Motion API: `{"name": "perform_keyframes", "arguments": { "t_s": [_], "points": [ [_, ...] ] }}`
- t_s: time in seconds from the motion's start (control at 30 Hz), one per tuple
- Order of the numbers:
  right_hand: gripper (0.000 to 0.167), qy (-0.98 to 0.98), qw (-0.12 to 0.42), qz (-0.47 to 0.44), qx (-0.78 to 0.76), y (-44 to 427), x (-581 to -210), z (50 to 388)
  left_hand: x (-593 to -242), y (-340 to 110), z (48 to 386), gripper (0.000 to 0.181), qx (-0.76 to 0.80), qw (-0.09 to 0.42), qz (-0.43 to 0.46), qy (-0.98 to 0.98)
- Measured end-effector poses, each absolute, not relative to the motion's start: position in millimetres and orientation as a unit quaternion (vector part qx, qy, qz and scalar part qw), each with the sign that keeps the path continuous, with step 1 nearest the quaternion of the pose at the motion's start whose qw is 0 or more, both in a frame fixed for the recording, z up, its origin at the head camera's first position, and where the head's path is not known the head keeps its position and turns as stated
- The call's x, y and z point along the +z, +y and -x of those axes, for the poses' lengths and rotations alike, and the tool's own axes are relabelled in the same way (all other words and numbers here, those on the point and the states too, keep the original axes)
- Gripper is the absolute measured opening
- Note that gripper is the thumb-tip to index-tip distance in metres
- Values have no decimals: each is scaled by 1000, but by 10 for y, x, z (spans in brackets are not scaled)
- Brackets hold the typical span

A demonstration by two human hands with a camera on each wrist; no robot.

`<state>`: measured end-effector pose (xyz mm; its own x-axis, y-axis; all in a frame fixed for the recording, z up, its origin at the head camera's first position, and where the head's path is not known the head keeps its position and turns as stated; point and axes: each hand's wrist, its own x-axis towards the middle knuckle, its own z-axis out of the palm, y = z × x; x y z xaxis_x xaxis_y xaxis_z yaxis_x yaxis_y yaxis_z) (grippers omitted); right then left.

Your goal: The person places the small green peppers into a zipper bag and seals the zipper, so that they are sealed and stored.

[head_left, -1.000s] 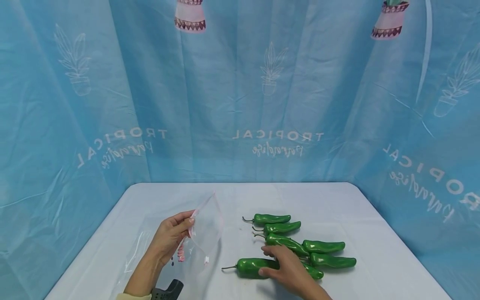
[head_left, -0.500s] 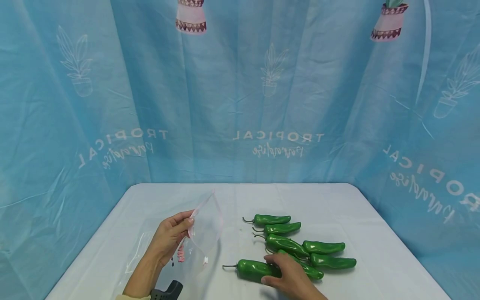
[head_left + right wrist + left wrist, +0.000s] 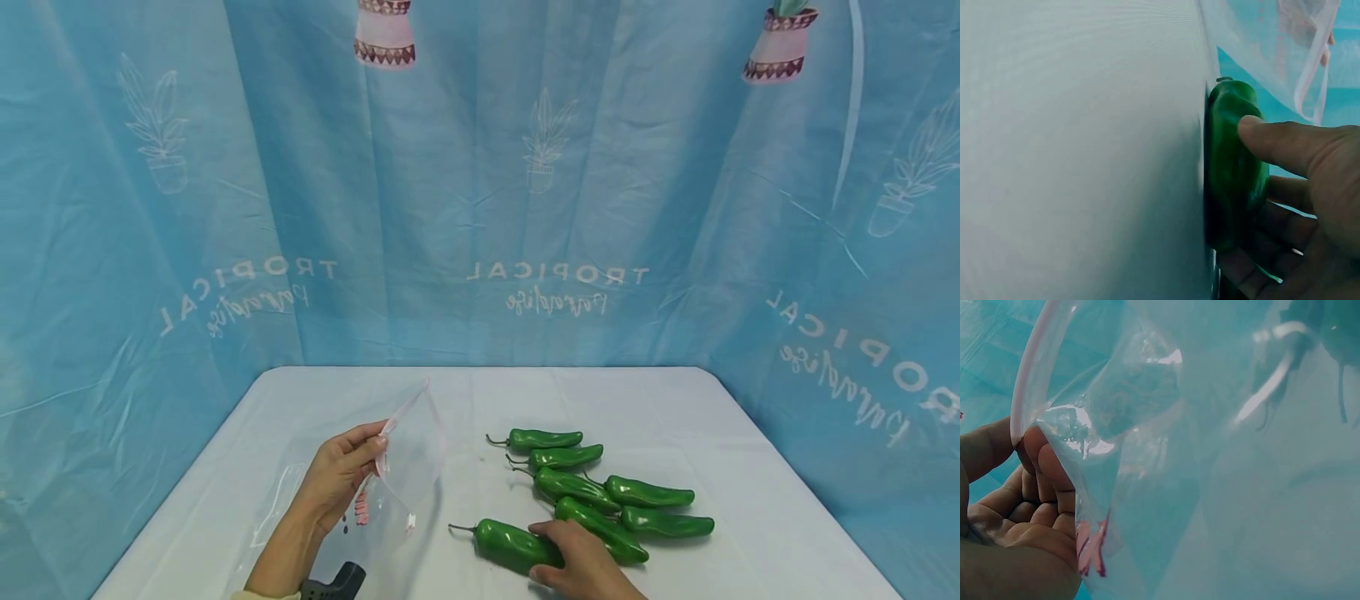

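My left hand (image 3: 347, 475) pinches the pink-edged mouth of a clear plastic zip bag (image 3: 401, 417) at the left of the table. In the left wrist view, thumb and fingers hold the bag's rim, and pink print shows lower on the film (image 3: 1147, 456). The bag's mouth gapes toward the right. My right hand (image 3: 577, 560) grips a large green chili pepper (image 3: 510, 543) near the front, its stem pointing left. In the right wrist view, the thumb lies on one side of that pepper (image 3: 1230, 169) and the fingers curl round the other. The pepper's right end is hidden by the hand.
Several more green peppers lie on the white table (image 3: 480, 400): a loose one (image 3: 600, 529) just behind my right hand, others farther back, such as the rearmost pepper (image 3: 543, 438). A blue printed curtain (image 3: 555, 208) surrounds the table's back and sides.
My right hand has shifted slightly right and toward me, and the pepper has turned a little with it. Some neighbouring peppers have moved slightly. The left hand keeps its hold on the bag.
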<state>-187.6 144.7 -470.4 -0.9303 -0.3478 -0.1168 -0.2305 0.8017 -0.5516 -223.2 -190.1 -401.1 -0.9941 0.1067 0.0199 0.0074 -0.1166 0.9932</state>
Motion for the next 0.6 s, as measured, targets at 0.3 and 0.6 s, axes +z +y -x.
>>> {"name": "perform_keyframes", "arguments": {
  "t_s": [0.3, 0.6],
  "points": [
    [48, 938, 95, 184, -278, 1511, -4758, 1859, -4014, -1919, 2252, 48, 749, 27, -47, 661],
    [46, 916, 71, 210, -334, 1594, -4813, 1827, -3993, -1915, 2241, 48, 749, 29, -52, 660]
  ]
}}
